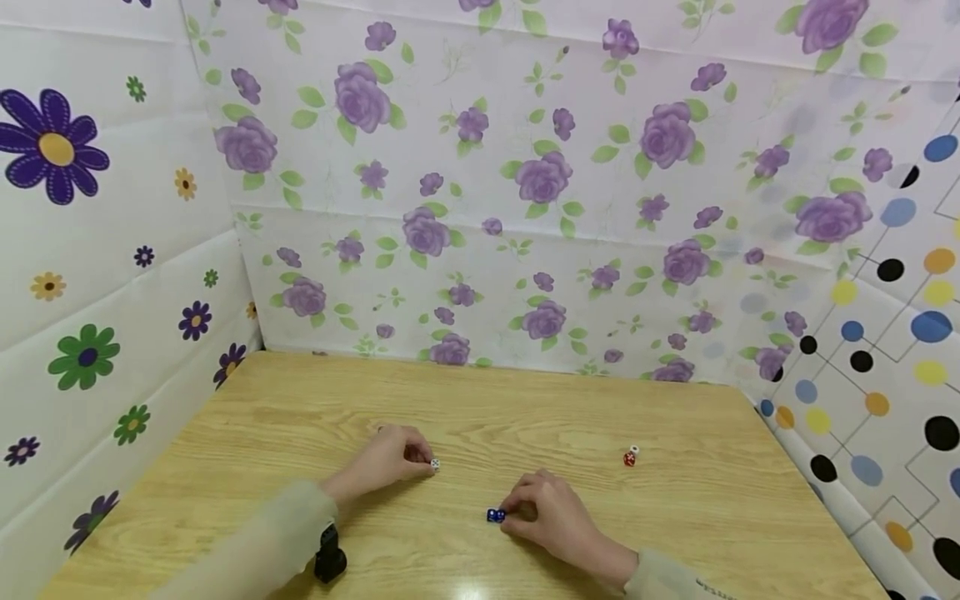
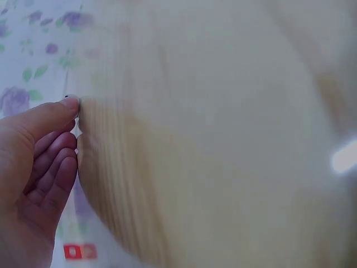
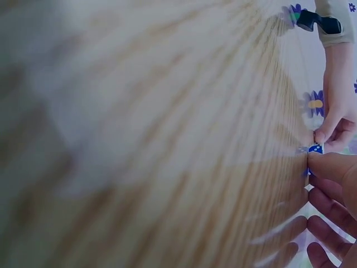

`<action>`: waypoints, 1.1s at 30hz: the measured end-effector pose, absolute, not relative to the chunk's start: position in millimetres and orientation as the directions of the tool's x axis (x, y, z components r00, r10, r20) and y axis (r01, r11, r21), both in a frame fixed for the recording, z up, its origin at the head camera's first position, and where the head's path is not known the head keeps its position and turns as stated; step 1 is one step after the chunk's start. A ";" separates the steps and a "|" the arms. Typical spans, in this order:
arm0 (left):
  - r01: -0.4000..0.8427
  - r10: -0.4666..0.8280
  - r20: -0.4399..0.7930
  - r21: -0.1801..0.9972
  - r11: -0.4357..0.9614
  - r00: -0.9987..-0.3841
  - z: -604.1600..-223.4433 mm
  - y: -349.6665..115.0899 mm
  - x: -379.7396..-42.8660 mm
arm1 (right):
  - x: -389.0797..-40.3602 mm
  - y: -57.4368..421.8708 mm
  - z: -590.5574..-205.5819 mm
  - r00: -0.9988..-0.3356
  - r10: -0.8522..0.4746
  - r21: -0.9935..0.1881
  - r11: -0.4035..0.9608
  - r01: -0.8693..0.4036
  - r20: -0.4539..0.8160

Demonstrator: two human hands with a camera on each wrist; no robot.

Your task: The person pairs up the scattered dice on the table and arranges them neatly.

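Observation:
Between the thumb and fingertips of my left hand [image 1: 390, 457] is a small white die [image 1: 435, 465] with dark pips, held low over the wooden table. Nearer to me, my right hand [image 1: 551, 515] pinches the right one of two blue dice [image 1: 495, 516], which sit side by side in a short row. In the right wrist view, a blue die [image 3: 316, 148] with white pips shows just past the right thumb [image 3: 326, 164]. The left wrist view has the left hand [image 2: 36, 153] at its edge, the white die mostly hidden by the thumb.
Off to the right on the table [image 1: 570, 417] lie a red die [image 1: 629, 459] and a white die [image 1: 634, 449] close behind it. A black wrist camera [image 1: 328, 557] is strapped at the left sleeve. Flower-patterned sheets [image 1: 480, 192] stand behind the table and at its left.

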State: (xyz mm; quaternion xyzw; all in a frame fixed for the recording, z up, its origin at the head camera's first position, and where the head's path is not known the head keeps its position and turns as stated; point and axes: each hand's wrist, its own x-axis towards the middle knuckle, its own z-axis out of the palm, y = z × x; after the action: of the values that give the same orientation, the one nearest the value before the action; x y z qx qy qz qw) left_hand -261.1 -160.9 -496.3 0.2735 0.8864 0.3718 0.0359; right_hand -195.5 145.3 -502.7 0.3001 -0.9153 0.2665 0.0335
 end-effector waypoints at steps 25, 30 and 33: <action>0.550 0.594 0.184 0.650 0.524 -0.783 -500.7 -102.6 -248.4 | -194.1 144.9 -502.1 -0.823 -0.526 -0.470 0.682 -0.560 0.216; 0.571 0.606 0.202 0.643 0.510 -0.769 -500.0 -96.6 -249.9 | -195.0 145.4 -500.2 -0.822 -0.525 -0.462 0.686 -0.562 0.221; 0.575 0.613 0.198 0.638 0.512 -0.765 -499.8 -94.9 -250.5 | -195.5 145.7 -500.9 -0.820 -0.528 -0.456 0.687 -0.566 0.222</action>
State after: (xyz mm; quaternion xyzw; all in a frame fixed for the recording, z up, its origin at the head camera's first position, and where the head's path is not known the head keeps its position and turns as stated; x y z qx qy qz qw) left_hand -250.5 -94.9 -499.8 0.3417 0.8691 0.3566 0.0262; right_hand -195.5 145.7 -500.9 0.2981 -0.9176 0.2605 0.0362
